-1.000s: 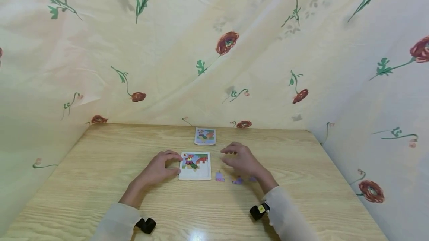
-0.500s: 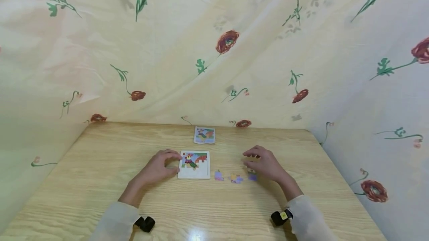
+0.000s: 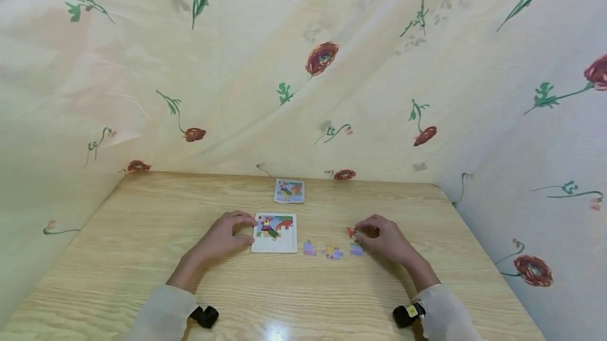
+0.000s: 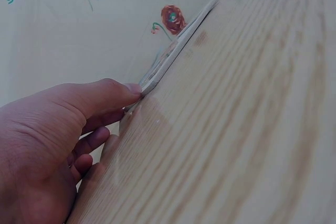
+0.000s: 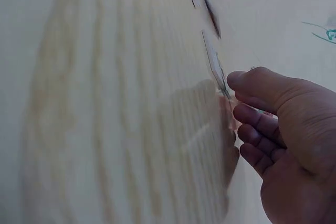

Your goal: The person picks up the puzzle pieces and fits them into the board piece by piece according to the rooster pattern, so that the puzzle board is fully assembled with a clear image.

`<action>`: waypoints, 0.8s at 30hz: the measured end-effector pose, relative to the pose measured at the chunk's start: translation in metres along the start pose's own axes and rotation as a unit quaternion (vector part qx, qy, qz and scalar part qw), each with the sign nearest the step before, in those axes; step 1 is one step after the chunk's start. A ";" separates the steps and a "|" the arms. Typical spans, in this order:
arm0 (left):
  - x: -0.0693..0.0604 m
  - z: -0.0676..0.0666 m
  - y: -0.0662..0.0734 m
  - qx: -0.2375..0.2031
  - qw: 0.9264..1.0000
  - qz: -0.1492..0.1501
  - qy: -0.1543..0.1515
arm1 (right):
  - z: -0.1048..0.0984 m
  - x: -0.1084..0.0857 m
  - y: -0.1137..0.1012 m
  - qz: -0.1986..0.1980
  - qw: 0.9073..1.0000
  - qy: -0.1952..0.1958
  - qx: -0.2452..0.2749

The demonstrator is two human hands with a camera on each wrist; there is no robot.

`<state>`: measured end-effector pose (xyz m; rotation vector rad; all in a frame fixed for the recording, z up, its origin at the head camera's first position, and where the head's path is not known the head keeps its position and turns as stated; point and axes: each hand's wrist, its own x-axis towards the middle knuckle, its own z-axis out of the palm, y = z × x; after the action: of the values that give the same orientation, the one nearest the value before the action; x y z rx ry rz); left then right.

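Observation:
Thumb and fingers of the left hand (image 3: pixel 226 235) grip the left edge of a white square puzzle board (image 3: pixel 275 246), which lies flat with a partly filled rooster picture. In the left wrist view the left thumb presses on the near corner of the board (image 4: pixel 170 56). Farther right, the right hand (image 3: pixel 386 236) has its thumb and index fingertips at the right side of a red puzzle piece (image 3: pixel 351 232). Between board and right hand lie a purple piece (image 3: pixel 310 249), a yellow-and-purple piece (image 3: pixel 333 252) and a purple-and-green piece (image 3: pixel 356 250).
A small rooster picture card (image 3: pixel 289 191) lies behind the board on the wooden table (image 3: pixel 189 198). Flower-patterned cloth (image 3: pixel 237 67) hangs behind the table and along both sides. A black wrist camera (image 3: pixel 205 317) is on the left wrist, another (image 3: pixel 407 315) on the right.
My right hand has moved right, away from beside the board, and its fingertips are now at the red piece, which has come into view. The left hand keeps its place on the board.

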<state>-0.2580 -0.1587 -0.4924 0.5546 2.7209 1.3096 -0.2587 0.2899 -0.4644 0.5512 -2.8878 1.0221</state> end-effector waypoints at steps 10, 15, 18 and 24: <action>0.001 0.000 -0.001 0.001 1.000 0.004 0.003 | 0.001 0.003 0.005 0.004 1.000 -0.005 0.005; 0.001 0.000 0.000 -0.001 1.000 0.006 0.004 | 0.000 0.004 0.004 0.003 1.000 -0.006 -0.002; 0.002 0.000 0.000 0.000 1.000 0.006 0.005 | 0.000 0.005 0.004 -0.002 1.000 -0.002 -0.006; 0.000 0.000 0.001 0.004 1.000 0.002 0.004 | 0.001 0.004 0.005 -0.006 1.000 0.000 -0.013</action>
<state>-0.2579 -0.1582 -0.4918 0.5576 2.7347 1.3051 -0.2645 0.2919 -0.4673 0.5683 -2.8899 0.9826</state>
